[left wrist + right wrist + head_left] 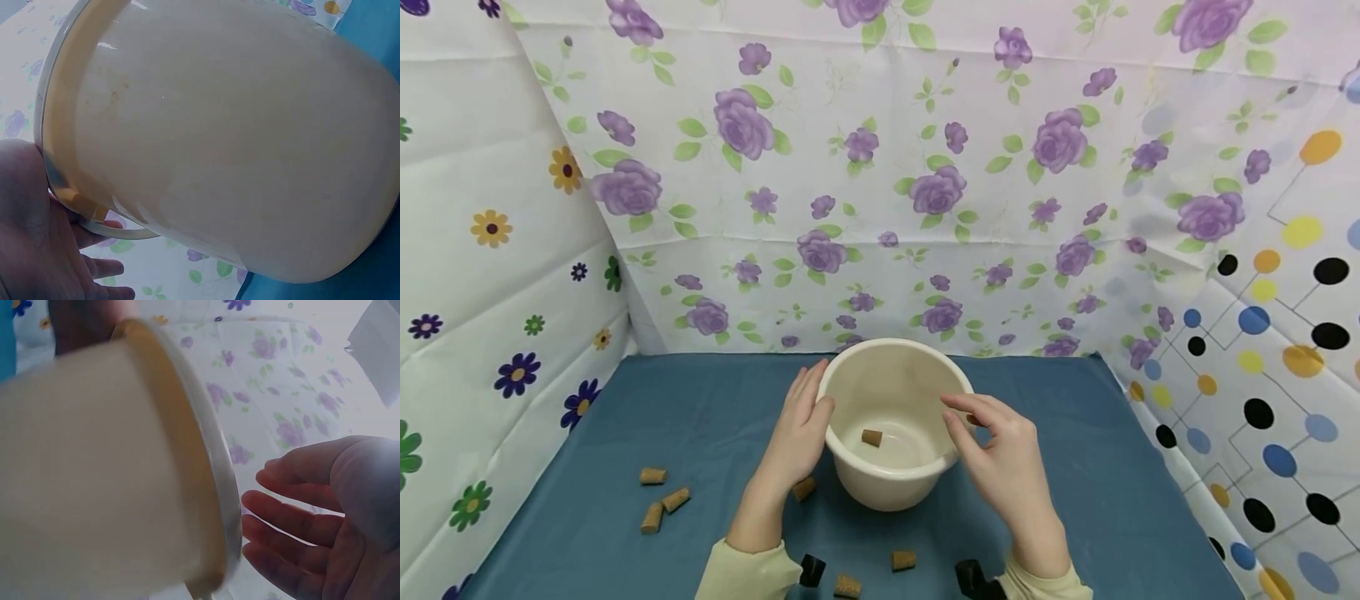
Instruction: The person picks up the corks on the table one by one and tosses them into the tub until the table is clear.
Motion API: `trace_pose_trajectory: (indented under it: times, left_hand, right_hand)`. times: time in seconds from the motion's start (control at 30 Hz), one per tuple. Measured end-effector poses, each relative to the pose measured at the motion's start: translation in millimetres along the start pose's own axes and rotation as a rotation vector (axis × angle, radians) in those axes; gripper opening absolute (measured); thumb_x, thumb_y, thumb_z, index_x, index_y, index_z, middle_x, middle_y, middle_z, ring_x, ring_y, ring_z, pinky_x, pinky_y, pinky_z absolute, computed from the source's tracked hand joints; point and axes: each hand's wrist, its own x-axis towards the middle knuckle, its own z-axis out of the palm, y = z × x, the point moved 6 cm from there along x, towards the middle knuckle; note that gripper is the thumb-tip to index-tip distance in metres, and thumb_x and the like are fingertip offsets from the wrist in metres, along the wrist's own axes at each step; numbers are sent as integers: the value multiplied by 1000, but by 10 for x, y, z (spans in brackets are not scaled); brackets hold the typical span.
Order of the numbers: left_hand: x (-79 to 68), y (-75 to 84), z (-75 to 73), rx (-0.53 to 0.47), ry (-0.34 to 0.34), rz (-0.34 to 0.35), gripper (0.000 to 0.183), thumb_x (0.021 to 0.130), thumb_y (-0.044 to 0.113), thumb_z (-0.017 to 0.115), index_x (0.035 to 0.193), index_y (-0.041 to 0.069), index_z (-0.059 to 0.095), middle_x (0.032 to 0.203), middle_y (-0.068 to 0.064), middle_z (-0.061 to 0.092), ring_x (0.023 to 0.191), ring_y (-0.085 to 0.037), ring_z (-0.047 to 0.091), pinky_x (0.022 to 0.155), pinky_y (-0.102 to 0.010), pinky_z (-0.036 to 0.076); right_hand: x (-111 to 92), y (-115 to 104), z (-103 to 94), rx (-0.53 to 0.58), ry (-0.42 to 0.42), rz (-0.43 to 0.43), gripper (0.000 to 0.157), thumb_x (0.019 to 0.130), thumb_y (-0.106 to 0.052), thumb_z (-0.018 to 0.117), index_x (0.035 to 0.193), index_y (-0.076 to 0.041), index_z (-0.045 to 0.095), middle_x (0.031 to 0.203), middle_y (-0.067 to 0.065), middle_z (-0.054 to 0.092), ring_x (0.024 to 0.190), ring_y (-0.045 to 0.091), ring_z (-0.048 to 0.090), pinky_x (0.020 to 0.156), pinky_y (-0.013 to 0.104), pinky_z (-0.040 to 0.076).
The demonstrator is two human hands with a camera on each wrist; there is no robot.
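A cream plastic bucket (pixel 886 492) stands tilted toward me in the middle of the cloth, a single cork (pixel 872 437) lying inside it. My left hand (pixel 793 429) rests against the left of its rim with fingers extended; the left wrist view shows them beside a thin loop handle (pixel 125 233). At the right of the rim is my right hand (pixel 1003 458), its thumb and fingers loosely bent. No object shows between those fingers in the right wrist view (pixel 300 512). Whether they touch the rim is unclear. Another cork (pixel 803 488) lies beside my left wrist.
Three corks (pixel 652 476) lie together at the left on the blue cloth (pixel 722 400). Nearer to me are two more corks, one (pixel 903 560) before the bucket and one (pixel 847 586) at the bottom edge. Flowered and dotted sheets (pixel 865 192) enclose the back and sides.
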Motion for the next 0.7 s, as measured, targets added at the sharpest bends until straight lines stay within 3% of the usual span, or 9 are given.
trace_pose_trajectory:
  times: [0.23,0.5,0.7]
  left_hand:
    - [4,6,0,10,-7,1,58,114,23,41,170,9,31,174,-11,28,165,-32,3,127,-67,7]
    - [8,3,4,-19,-8,-11,59,114,23,41,170,10,30,175,-10,27,165,-32,3,127,-68,7]
    - [1,-5,-9,-23,1,-13,58,114,23,41,170,10,31,175,-10,27,165,-32,3,127,-68,7]
  right_hand:
    - [-61,170,-202,-107,3,5,21,98,-12,81,118,-18,84,115,-7,78,101,13,75,79,32,63]
    - [-149,250,-390,-185,-10,-13,20,98,-13,81,116,-20,84,113,-10,78,97,12,75,83,16,56]
    - [-267,325,-458,-246,-36,11,22,96,-11,82,115,-23,84,110,-9,78,93,13,75,76,27,61]
